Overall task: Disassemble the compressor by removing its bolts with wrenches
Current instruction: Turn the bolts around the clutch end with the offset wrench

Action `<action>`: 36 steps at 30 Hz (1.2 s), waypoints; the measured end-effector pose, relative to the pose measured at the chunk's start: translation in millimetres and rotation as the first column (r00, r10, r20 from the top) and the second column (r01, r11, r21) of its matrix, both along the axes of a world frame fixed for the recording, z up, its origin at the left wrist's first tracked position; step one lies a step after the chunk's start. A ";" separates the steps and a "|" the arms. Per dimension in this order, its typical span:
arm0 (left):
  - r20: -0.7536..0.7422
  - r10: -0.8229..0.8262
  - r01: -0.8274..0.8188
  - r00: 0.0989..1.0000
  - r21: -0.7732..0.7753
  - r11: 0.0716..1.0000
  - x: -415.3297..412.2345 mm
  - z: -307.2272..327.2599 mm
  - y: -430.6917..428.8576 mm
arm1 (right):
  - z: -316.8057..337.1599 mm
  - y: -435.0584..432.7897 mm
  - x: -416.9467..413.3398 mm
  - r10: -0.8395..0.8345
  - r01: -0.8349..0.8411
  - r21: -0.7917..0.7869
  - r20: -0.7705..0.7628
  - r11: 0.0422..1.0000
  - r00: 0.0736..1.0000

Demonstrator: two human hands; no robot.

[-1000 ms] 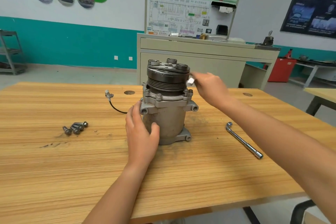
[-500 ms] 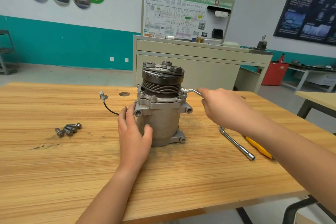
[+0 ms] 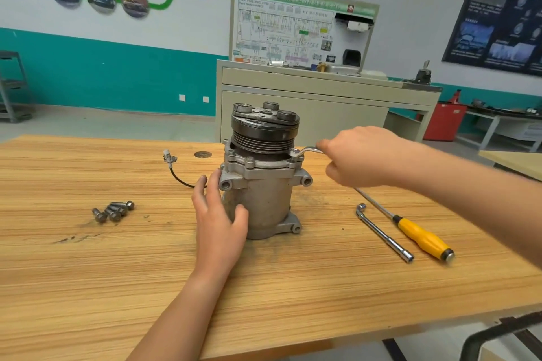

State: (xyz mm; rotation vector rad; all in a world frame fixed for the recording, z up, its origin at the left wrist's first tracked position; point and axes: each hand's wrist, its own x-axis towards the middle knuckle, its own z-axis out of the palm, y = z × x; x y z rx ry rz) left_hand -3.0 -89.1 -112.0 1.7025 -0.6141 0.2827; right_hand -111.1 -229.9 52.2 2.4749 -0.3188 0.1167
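Observation:
A grey metal compressor (image 3: 264,196) with a black pulley on top stands upright in the middle of the wooden table (image 3: 88,272). My left hand (image 3: 218,220) wraps its fingers and thumb round the compressor's left side. My right hand (image 3: 360,157) grips the handle of a silver ring wrench (image 3: 305,151), whose ring end sits over a bolt on the right rim of the flange. More bolts show on the flange's front rim. Several removed bolts (image 3: 113,211) lie loose on the table to the left.
An L-shaped socket wrench (image 3: 384,233) and a yellow-handled screwdriver (image 3: 422,239) lie right of the compressor. A black cable with a plug (image 3: 171,163) trails from its left side. A beige training cabinet (image 3: 322,97) stands behind the table, another table at far right.
My right hand lowered from beside the pulley to the flange's right rim and set the wrench on a bolt. The view shifted, revealing the yellow-handled screwdriver. My left hand stayed on the body.

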 end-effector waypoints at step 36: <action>0.006 0.006 -0.006 1.000 0.011 1.000 2.3 -2.3 0.1 | -12.6 35.1 -6.8 -0.031 0.035 -0.074 0.047 0.997 0.998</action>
